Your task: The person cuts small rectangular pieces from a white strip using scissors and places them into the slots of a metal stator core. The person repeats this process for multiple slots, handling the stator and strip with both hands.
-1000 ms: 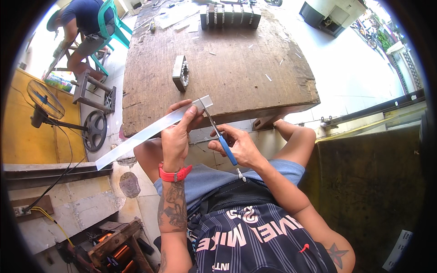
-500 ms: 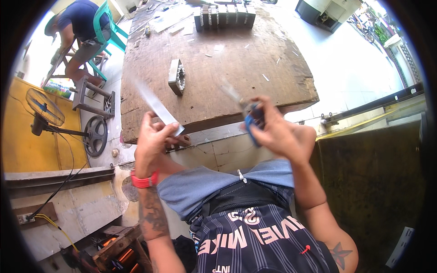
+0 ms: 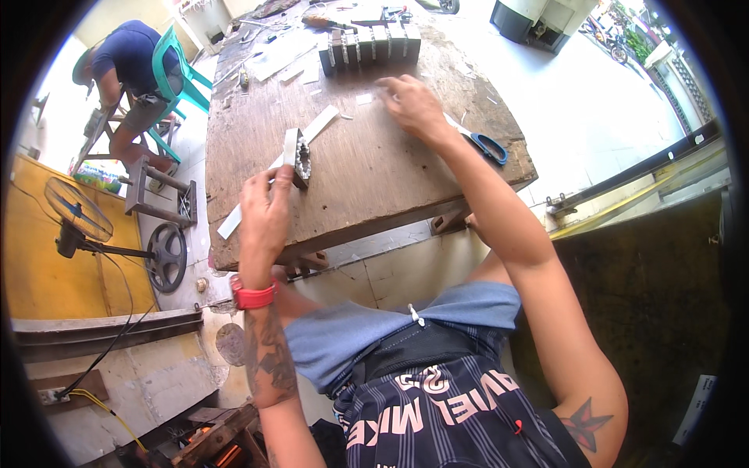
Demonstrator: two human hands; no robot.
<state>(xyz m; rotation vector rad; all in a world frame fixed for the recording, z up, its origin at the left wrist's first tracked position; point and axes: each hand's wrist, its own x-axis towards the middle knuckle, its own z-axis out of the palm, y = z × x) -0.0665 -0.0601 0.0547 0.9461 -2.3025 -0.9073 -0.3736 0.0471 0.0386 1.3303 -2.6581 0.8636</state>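
Observation:
My left hand [image 3: 265, 207] is at the table's near left, its fingers stretched out and touching the near side of a metal block [image 3: 292, 152]. The block stands on edge, with a toothed, whitish opening facing right. A long pale strip [image 3: 321, 122] lies slantwise past the block, partly hidden by it and my hand. My right hand [image 3: 415, 108] reaches over the table, slightly blurred, fingers apart and holding nothing visible. It is just short of a row of similar metal blocks [image 3: 373, 56]. Scissors with blue handles [image 3: 490, 148] lie beside my right forearm, blades partly covered by it.
The worn wooden table [image 3: 367, 195] carries scattered white scraps, sheets [image 3: 285, 58] and tools at its far end. On the left are a fan [image 3: 78, 210], a small stool [image 3: 160, 191] and a person [image 3: 133, 66] bending near a green chair [image 3: 168, 66].
The pale strip left my left hand and now lies on the table by the block. My right hand let go of the scissors and moved away toward the row of blocks.

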